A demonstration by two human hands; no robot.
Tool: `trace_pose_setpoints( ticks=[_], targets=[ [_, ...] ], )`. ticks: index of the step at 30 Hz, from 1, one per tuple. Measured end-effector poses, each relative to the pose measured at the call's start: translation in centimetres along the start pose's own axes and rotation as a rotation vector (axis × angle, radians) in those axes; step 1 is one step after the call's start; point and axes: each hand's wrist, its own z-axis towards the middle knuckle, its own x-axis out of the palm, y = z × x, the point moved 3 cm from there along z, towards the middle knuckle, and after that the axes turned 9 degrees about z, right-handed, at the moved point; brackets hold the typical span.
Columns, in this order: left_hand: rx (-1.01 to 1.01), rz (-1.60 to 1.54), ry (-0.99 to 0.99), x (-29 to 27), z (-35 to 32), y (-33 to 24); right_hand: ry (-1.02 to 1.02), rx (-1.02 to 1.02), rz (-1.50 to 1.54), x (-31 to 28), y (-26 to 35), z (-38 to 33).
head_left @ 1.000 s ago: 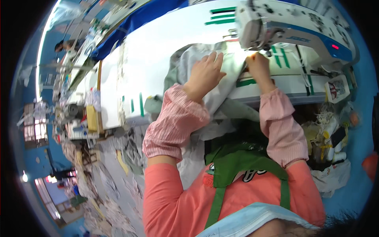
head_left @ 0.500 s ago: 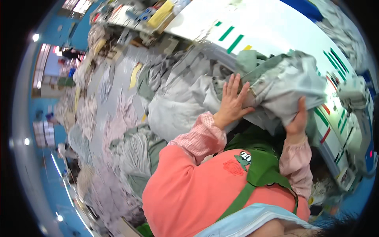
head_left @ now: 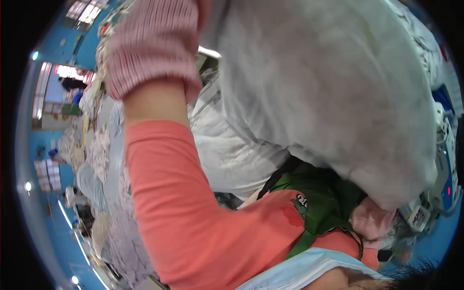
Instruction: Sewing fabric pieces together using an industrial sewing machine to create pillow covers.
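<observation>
Lifting a large grey-white fabric bundle (head_left: 333,92) is the work in hand; the bundle is filling the upper right of the view, raised above the person's chest and well above the green apron (head_left: 324,208). All positions below are given relative to that bundle. The left arm, in a coral sleeve (head_left: 169,203) with a pink striped cuff (head_left: 154,48), is reaching up along the bundle's left side; the left hand is out of view, so its grip cannot be told. The right hand is hidden under the bundle's lower right edge, with only a pink cuff (head_left: 372,222) showing; its grip cannot be told either. Supporting the load from beneath on both sides is advisable, as loose folds are likely sagging. More fabric is lying heaped (head_left: 96,159) to the bundle's lower left.
</observation>
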Motion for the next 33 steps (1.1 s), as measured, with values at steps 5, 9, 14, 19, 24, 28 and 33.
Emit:
trace_pose_setpoints(
  ticks=[5,9,14,19,24,28,33],
  targets=[
    [0.100,0.417,-0.075,13.5,0.5,-4.6,0.149,0.469,-0.233,6.9,-5.0,12.4],
    [0.604,0.191,0.666,24.1,-8.1,-23.9,0.326,0.290,-0.505,7.8,-3.5,10.6],
    [0.305,0.220,1.039,28.0,-23.3,-23.2,0.626,0.005,-0.706,9.4,-5.1,6.2],
    [-0.026,0.541,0.977,21.7,-23.9,-1.0,0.933,-0.067,-0.835,12.9,-7.3,-1.1],
    [0.016,0.516,0.930,22.1,-23.2,-15.5,0.633,-0.035,-0.781,10.7,-10.4,-2.0],
    [0.580,-0.369,0.585,14.6,-25.5,-31.7,0.555,-0.211,-0.759,10.4,-11.3,-2.6],
    [1.386,-0.831,1.004,-3.5,-35.0,-45.9,0.546,-0.169,-0.790,11.2,-12.2,-3.8]
  ],
)
